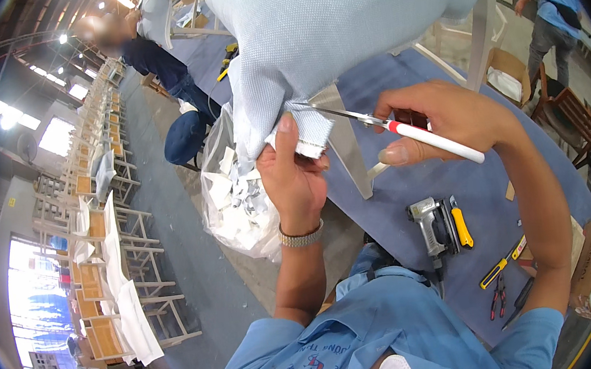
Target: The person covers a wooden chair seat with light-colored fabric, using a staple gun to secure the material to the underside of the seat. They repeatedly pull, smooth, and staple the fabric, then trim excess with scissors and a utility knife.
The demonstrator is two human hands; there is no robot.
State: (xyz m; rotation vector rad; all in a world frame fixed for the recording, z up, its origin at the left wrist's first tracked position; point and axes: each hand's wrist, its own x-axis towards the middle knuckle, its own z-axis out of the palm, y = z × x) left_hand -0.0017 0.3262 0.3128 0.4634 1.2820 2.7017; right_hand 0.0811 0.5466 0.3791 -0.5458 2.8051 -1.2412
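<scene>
At the centre of the frame, my left hand point(294, 184) pinches a corner of the pale blue fabric point(350, 16) between thumb and fingers. Just right of it, my right hand point(450, 118) is wrapped around the white-handled scissors point(442, 143), their tips at the fabric; whether the blades are parted, I cannot tell. The fabric bulges across the top centre. I judge it light, soft and grippy, apt to fold or fray, so best held taut by that loose corner, fingertips clear of the blades. Lower right, a staple gun point(426, 225) and pliers point(497, 300) lie on the blue table point(385, 211); left of centre sits a bag of scraps point(246, 226); far left, rows of chair frames point(155, 286)
</scene>
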